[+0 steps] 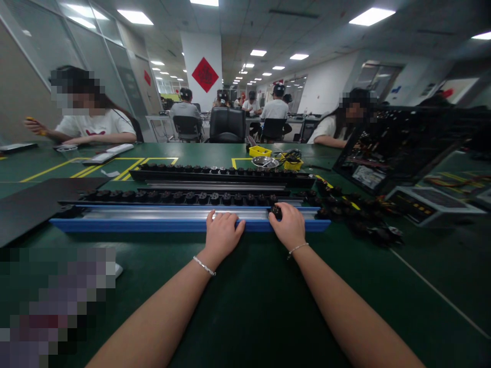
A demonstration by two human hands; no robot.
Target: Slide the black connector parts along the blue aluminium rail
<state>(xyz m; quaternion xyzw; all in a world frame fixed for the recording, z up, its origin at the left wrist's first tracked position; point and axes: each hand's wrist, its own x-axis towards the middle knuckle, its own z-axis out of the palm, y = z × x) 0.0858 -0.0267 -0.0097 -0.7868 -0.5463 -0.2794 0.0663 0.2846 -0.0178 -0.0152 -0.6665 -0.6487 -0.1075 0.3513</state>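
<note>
A long blue channel (153, 225) with a silvery inside lies across the table in front of me. My left hand (223, 234) grips its near wall around the middle, fingertips reaching over into the channel. Toward the channel's right end, my right hand (289, 226) pinches a small round black socket module (275, 210) at the channel; whether it touches the bottom is hidden. Just behind lies a black rail (180, 198) set with a row of similar round modules. Farther back is another black rail (230, 173) with such a row.
Loose black modules on wires (356, 214) lie to the right, beside a metal power supply box (433, 204) and an open computer case (399, 148). Yellow bins (260, 151) and a metal dish (265, 162) stand behind. A dark flat panel (42, 204) lies left. People sit across the table.
</note>
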